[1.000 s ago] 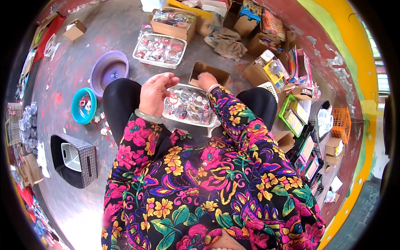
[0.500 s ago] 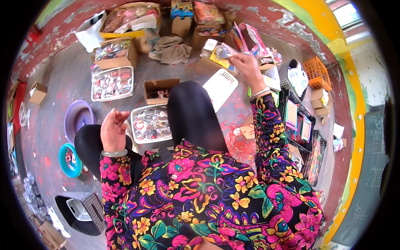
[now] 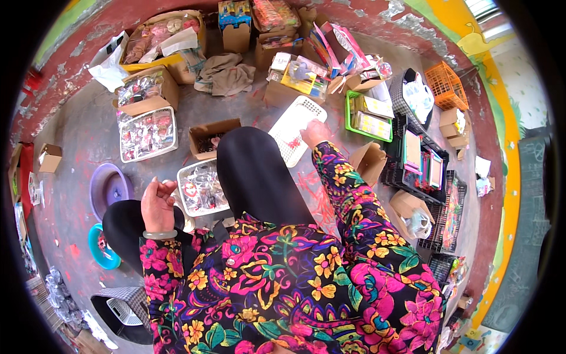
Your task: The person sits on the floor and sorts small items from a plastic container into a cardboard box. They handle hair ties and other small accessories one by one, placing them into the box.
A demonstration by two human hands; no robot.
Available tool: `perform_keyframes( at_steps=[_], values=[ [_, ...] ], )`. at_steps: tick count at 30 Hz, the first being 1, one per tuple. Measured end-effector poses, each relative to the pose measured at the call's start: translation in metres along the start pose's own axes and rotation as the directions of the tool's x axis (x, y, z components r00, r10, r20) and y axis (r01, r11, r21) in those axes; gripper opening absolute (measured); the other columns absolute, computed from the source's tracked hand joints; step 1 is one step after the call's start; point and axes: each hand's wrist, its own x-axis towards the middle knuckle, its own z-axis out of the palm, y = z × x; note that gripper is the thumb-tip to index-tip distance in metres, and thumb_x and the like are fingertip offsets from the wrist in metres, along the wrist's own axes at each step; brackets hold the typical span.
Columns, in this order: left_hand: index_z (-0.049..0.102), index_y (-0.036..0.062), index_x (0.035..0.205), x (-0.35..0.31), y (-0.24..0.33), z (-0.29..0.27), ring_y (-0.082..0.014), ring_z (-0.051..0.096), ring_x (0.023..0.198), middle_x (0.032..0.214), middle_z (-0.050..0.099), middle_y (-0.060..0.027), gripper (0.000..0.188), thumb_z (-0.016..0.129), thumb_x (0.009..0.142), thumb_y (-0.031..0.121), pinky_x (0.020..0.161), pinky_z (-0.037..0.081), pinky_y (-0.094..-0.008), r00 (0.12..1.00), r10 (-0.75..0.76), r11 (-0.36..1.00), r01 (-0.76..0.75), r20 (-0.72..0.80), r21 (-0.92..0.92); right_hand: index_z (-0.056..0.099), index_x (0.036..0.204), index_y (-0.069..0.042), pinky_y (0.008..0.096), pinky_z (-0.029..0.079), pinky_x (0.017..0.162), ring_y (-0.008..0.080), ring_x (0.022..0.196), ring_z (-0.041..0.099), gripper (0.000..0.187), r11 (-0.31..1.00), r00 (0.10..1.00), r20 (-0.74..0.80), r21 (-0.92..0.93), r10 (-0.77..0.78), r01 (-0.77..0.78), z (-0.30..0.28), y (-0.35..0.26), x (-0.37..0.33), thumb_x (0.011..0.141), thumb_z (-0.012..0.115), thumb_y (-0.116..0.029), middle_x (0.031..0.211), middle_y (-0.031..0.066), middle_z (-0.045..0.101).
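My right hand [image 3: 316, 133] is at the right edge of a white perforated plastic basket [image 3: 289, 120], in front of my right knee. Its fingers point toward the basket and are mostly hidden, so whether they grip anything is unclear. Red bits show at the basket's lower part. Raised over my left knee, my left hand [image 3: 158, 206] has loosely curled fingers, apart, with nothing visible in them. Beside it, between my knees, lies a white tray [image 3: 229, 207] of small clear-wrapped items. Just beyond stands a small open cardboard box [image 3: 203, 154] with dark contents.
Another white tray [image 3: 125, 154] of wrapped items lies far left, near a purple basin [image 3: 97, 192] and a teal basin [image 3: 94, 251]. To the right are a green basket [image 3: 349, 112], black crates [image 3: 392, 171], an open carton [image 3: 370, 162] and an orange crate [image 3: 446, 84].
My right hand has come down and nearer from the packages at the back to the white basket's edge. The view has shifted slightly. My left hand has stayed near my left knee.
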Motion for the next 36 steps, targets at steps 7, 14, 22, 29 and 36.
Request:
perform_keyframes(
  at_steps=[7, 14, 22, 29, 36],
  values=[
    [0.052, 0.0067, 0.077, 0.001, -0.004, 0.001, -0.0156, 0.062, 0.075, 0.077, 0.062, -0.0075, 0.020, 0.053, 0.088, 0.022, 0.050, 0.039, -0.0195, 1.000, 0.010, 0.998, -0.009, -0.011, 0.060, 0.046, 0.125, -0.003, 0.0419, 0.021, 0.106, 0.0308, 0.134, 0.015, 0.060, 0.991, 0.998, 0.051, -0.130, 0.024, -0.017, 0.026, -0.021, 0.013, 0.082, 0.052, -0.045, 0.140, 0.0130, 0.031],
    [0.052, 0.0067, 0.077, 0.000, -0.005, 0.004, -0.0153, 0.062, 0.075, 0.077, 0.062, -0.0069, 0.019, 0.053, 0.089, 0.021, 0.049, 0.039, -0.0190, 1.000, 0.006, 0.997, -0.006, 0.001, 0.075, 0.063, 0.102, -0.004, 0.0420, 0.031, 0.096, 0.0272, 0.119, 0.039, 0.039, 0.975, 0.993, 0.099, -0.208, -0.059, 0.078, 0.027, -0.038, -0.005, 0.085, 0.049, -0.037, 0.114, 0.0122, 0.055],
    [0.053, 0.0067, 0.077, 0.001, -0.006, 0.000, -0.0150, 0.062, 0.076, 0.077, 0.061, -0.0057, 0.019, 0.053, 0.089, 0.022, 0.049, 0.039, -0.0186, 1.000, 0.022, 0.996, -0.023, 0.003, 0.087, 0.065, 0.086, -0.006, 0.0404, 0.045, 0.078, 0.0276, 0.087, 0.060, 0.021, 0.945, 0.969, 0.048, -0.214, -0.242, 0.247, 0.032, -0.036, -0.007, 0.079, 0.049, -0.017, 0.085, 0.0119, 0.063],
    [0.053, 0.0068, 0.077, 0.000, -0.004, 0.000, -0.0149, 0.062, 0.075, 0.078, 0.062, -0.0066, 0.019, 0.053, 0.089, 0.022, 0.050, 0.038, -0.0188, 1.000, 0.016, 0.997, -0.017, 0.009, 0.075, 0.062, 0.083, -0.008, 0.0399, 0.048, 0.078, 0.0314, 0.087, 0.060, 0.018, 0.996, 0.991, -0.125, 0.080, -0.036, 0.047, 0.035, -0.029, -0.002, 0.081, 0.047, -0.016, 0.092, 0.0171, 0.062],
    [0.053, 0.0068, 0.077, 0.003, -0.004, -0.003, -0.0153, 0.062, 0.076, 0.077, 0.063, -0.0082, 0.019, 0.052, 0.089, 0.021, 0.051, 0.038, -0.0195, 0.999, 0.014, 0.998, -0.017, 0.043, 0.064, 0.064, 0.092, -0.007, 0.0392, 0.049, 0.067, 0.0309, 0.075, 0.063, 0.021, 0.918, 0.906, -0.419, 0.380, 0.060, 0.114, 0.030, 0.003, 0.013, 0.081, 0.052, -0.020, 0.080, 0.0170, 0.064]
  ],
)
